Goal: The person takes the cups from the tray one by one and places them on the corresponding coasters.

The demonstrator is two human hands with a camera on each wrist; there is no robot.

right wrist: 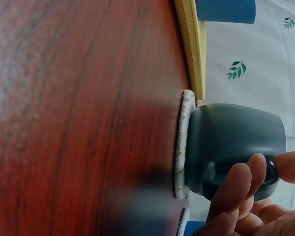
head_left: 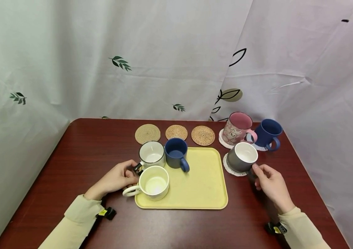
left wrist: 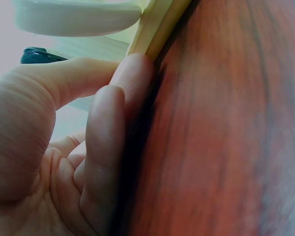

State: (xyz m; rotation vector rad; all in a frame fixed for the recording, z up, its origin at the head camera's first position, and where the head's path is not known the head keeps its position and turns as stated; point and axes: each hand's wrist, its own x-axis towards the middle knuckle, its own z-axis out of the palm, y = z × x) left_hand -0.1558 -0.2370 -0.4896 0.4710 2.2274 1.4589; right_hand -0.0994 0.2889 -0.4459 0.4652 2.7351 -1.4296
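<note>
My right hand [head_left: 272,186] pinches the handle of a dark grey mug [head_left: 240,159] with a white inside. This mug sits upright on a white lacy coaster [head_left: 230,168], right of the yellow tray [head_left: 202,185]. At the tray's left edge, the thumb and fingertips of my left hand [head_left: 118,177] pinch the rim, as the left wrist view shows. A cream mug [head_left: 154,185] stands on the tray, its handle jutting over that edge beside my fingers. Behind it are a white mug with a dark rim [head_left: 152,154] and a navy mug [head_left: 175,152].
Three round woven coasters, one greenish [head_left: 147,134] and two tan [head_left: 176,132], lie along the back of the table [head_left: 80,155]. At the back right, a pink patterned mug [head_left: 237,129] and another blue mug [head_left: 266,133] stand on white coasters. Pale curtains [head_left: 164,62] surround the table.
</note>
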